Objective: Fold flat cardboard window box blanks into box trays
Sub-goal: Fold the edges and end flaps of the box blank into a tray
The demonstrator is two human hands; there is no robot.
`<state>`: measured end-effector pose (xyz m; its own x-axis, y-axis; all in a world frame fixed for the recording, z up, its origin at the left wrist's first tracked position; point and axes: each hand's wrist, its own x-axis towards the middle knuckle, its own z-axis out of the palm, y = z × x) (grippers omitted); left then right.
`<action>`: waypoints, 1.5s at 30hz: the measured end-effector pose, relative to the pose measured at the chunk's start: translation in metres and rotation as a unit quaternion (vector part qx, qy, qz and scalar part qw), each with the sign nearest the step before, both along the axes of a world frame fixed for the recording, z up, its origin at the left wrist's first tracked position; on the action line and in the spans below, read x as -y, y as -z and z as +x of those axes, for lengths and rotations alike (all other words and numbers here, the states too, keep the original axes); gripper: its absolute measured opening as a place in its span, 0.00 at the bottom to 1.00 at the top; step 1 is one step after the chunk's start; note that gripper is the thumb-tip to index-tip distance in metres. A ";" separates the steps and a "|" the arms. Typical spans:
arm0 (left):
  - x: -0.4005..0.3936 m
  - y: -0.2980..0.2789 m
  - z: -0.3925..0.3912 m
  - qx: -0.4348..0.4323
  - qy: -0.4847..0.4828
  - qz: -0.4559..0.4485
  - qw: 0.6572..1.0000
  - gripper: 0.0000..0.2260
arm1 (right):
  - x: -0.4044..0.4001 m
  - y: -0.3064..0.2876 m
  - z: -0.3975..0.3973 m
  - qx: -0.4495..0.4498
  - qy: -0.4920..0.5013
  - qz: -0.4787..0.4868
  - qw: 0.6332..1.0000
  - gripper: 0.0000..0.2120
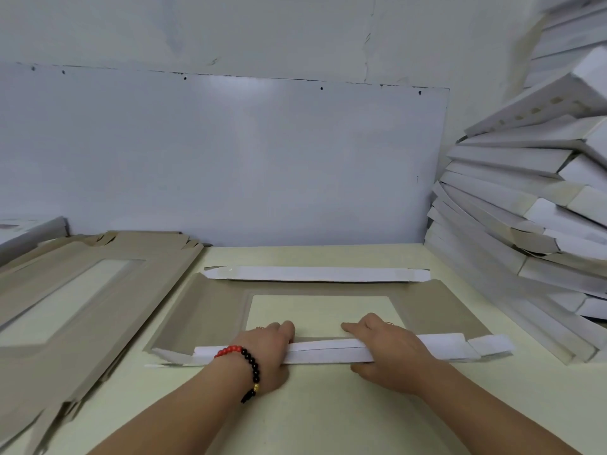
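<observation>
Many folded trays (pixel 538 178) were already stacked in a leaning pile on the right, against the wall, so the batch looked well underway; a thick stack of flat blanks (pixel 82 290), brown side up with window cutouts, sat on the left of the table (pixel 312 405) and was yet to be done, so plenty remained. One blank (pixel 210 310) was in work at table centre, brown face up, its window (pixel 322 311) showing the table through it. On that blank the far long flap (pixel 315 274) was already turned over, white side up, lying roughly flat along the far edge. The near long flap (pixel 328 351) was mid-fold, white side showing, doubled over along the near edge. Both hands were on it: the left hand (pixel 266 349), with a red and black bead bracelet (pixel 244 359) at the wrist, was curled over the flap with fingers past its far side, gripping it; the right hand (pixel 391 353) had fingers laid over the top and the thumb under the near side, pinching it. End tabs at both ends of the near flap (pixel 489 346) looked loose, not tucked. My read: two long sides creased, short sides and corner locking still to do on this one, roughly half folded
</observation>
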<state>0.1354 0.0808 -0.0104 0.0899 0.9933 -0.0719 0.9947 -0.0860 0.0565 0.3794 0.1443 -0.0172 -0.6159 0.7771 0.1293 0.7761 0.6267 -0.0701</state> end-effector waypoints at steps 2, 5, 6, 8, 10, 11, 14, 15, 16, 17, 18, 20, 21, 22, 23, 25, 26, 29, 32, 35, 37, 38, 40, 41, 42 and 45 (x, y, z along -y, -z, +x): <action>0.002 -0.002 0.000 0.058 -0.021 -0.025 0.998 0.19 | 0.000 -0.004 0.002 0.002 -0.001 0.010 1.000 0.34; 0.006 -0.010 0.002 0.081 -0.032 -0.048 0.995 0.22 | 0.006 -0.008 0.005 0.028 -0.003 0.073 0.997 0.35; 0.008 -0.012 0.004 0.069 -0.032 -0.039 0.996 0.21 | 0.009 -0.008 0.006 0.036 -0.005 0.098 0.995 0.35; 0.011 -0.015 0.007 0.028 -0.037 0.004 0.999 0.17 | 0.018 -0.010 0.008 0.040 -0.014 0.128 0.991 0.37; 0.015 -0.015 0.010 -0.020 -0.041 0.055 0.997 0.11 | 0.024 -0.010 0.011 0.033 -0.034 0.168 0.985 0.38; 0.017 -0.014 0.012 -0.042 -0.042 0.068 0.996 0.08 | 0.025 -0.007 0.012 0.019 -0.044 0.193 0.980 0.36; 0.024 -0.010 0.016 -0.088 -0.032 0.045 0.995 0.10 | 0.026 -0.003 0.015 -0.004 -0.057 0.208 0.976 0.24; 0.027 -0.009 0.018 -0.097 -0.022 0.029 0.995 0.11 | 0.027 -0.002 0.016 0.005 -0.057 0.200 0.978 0.20; 0.029 -0.007 0.020 -0.105 -0.010 0.017 0.994 0.12 | 0.030 0.001 0.016 0.017 -0.054 0.185 0.981 0.19; 0.032 -0.005 0.022 -0.111 0.002 0.007 0.994 0.13 | 0.033 0.004 0.017 0.029 -0.052 0.170 0.984 0.19; 0.035 -0.003 0.023 -0.117 0.012 -0.001 0.993 0.13 | 0.036 0.009 0.018 0.041 -0.053 0.162 0.985 0.19; 0.042 0.002 0.028 -0.121 0.029 -0.019 0.992 0.15 | 0.041 0.018 0.019 0.041 -0.071 0.144 0.986 0.17; 0.044 0.005 0.031 -0.117 0.034 -0.032 0.992 0.18 | 0.043 0.021 0.017 0.045 -0.077 0.143 0.986 0.18; 0.046 0.007 0.036 -0.112 0.041 -0.045 0.992 0.21 | 0.046 0.024 0.013 0.040 -0.096 0.157 0.982 0.20; 0.046 0.009 0.042 -0.110 0.054 -0.054 0.991 0.23 | 0.049 0.028 0.008 0.031 -0.112 0.167 0.979 0.20; 0.043 0.014 0.059 -0.111 0.093 -0.049 0.988 0.25 | 0.056 0.032 -0.009 0.013 -0.126 0.166 0.978 0.20; 0.041 0.015 0.065 -0.113 0.109 -0.040 0.987 0.25 | 0.058 0.033 -0.017 0.016 -0.126 0.168 0.978 0.21; 0.036 0.013 0.065 -0.119 0.114 -0.003 0.986 0.23 | 0.056 0.028 -0.020 0.021 -0.105 0.158 0.982 0.29; 0.038 0.009 0.042 -0.120 0.076 0.016 0.990 0.17 | 0.049 0.017 -0.002 0.017 -0.050 0.122 0.991 0.24; 0.042 0.008 0.015 -0.122 0.063 0.027 0.990 0.15 | 0.034 0.014 0.027 0.052 0.014 0.080 0.995 0.17; 0.038 0.003 -0.001 -0.119 0.061 0.027 0.991 0.16 | 0.022 0.009 0.041 0.042 0.051 0.041 0.997 0.16; 0.032 -0.002 -0.008 -0.107 0.054 0.024 0.992 0.16 | 0.015 0.005 0.045 0.034 0.064 0.026 0.997 0.16; 0.017 -0.013 -0.021 -0.058 0.033 0.001 0.998 0.16 | 0.001 -0.003 0.048 0.031 0.072 -0.007 0.997 0.15; 0.009 -0.017 -0.025 -0.035 0.020 -0.018 0.999 0.16 | -0.005 -0.006 0.047 0.036 0.072 -0.017 0.997 0.15; 0.002 -0.019 -0.027 -0.021 0.008 -0.034 0.999 0.16 | -0.010 -0.007 0.044 0.045 0.073 -0.021 0.996 0.16; -0.013 -0.016 -0.022 -0.023 -0.019 -0.050 0.998 0.17 | -0.017 -0.003 0.030 0.068 0.084 -0.010 0.994 0.19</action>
